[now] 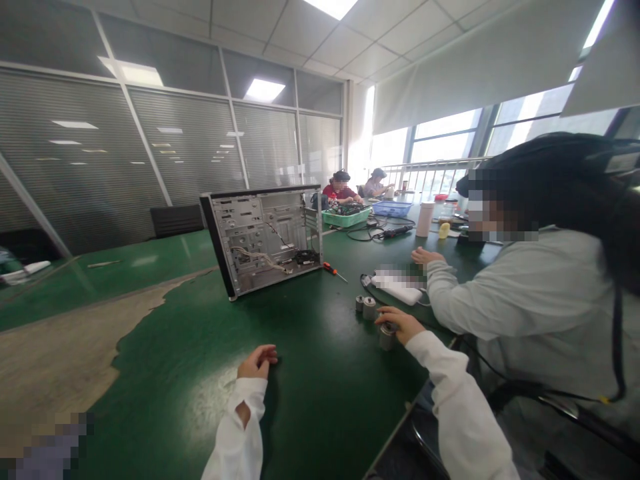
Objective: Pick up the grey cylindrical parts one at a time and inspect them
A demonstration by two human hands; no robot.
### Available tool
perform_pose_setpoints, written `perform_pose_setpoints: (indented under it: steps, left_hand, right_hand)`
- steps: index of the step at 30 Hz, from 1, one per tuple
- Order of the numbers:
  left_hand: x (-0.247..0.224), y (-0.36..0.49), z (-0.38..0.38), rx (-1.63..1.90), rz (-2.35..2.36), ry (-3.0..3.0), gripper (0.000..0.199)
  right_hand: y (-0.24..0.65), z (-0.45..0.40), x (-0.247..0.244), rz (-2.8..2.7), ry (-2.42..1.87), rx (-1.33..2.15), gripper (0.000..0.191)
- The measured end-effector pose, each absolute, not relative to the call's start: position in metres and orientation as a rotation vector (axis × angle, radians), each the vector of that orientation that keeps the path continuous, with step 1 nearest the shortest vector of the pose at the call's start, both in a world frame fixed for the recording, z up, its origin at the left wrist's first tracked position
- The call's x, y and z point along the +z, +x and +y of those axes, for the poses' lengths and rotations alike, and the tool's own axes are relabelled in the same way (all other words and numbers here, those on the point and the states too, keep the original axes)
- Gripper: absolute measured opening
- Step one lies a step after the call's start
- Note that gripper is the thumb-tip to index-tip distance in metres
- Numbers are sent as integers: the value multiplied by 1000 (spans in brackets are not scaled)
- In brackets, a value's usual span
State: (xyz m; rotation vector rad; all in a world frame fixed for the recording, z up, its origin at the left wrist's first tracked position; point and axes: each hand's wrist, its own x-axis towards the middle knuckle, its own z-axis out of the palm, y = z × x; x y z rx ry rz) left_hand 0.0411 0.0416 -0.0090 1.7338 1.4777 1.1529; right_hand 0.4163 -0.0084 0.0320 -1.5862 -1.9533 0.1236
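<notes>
My right hand (pixel 401 324) has its fingers bent over the top of a grey metal cylinder weight (pixel 387 338), the nearest of a short row. Just beyond it stand a smaller metal weight (pixel 369 309) and the smallest weight (pixel 359 304), both upright on the green table. My left hand (pixel 257 362) rests on the tabletop with nothing in it, its fingers loosely bent and pointing right. Between my left hand and the far side stands an open computer case (pixel 270 243), its side panel off and cables showing inside. A red-handled screwdriver (pixel 334 271) lies by the case's right corner.
A co-worker in a pale top (pixel 540 287) sits close on my right, a hand near a white power strip (pixel 397 288). Farther back are a green basket (pixel 346 219), a blue basket (pixel 393 209), a pink bottle (pixel 425 220) and two more people. The table covering (pixel 120 353) is torn at left.
</notes>
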Motion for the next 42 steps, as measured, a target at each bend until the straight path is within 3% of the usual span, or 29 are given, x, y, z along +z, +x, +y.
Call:
perform_pose_setpoints:
  steps: [7, 15, 21, 28, 35, 42]
  left_hand:
    - [-12, 41, 44, 1158, 1462, 1750, 33]
    - [-12, 41, 44, 1148, 1504, 1742, 32]
    - [-12, 42, 43, 1175, 1498, 1727, 31]
    - [-16, 31, 46, 1436, 1547, 1588, 38]
    - [-19, 11, 48, 1570, 1729, 1537, 53]
    - [-17, 20, 46, 1493, 1706, 1751, 62]
  right_hand:
    - [428, -13, 32, -1822, -1924, 49, 32]
    - [416, -61, 18, -1734, -2087, -255, 32]
    - [331, -64, 39, -2046, -1772, -7, 44]
    - [201, 4, 64, -2385, -1329, 277, 54]
    - [140, 50, 16, -1997, -1136, 585, 78]
    - [147, 52, -4, -1832, -1067, 710, 65]
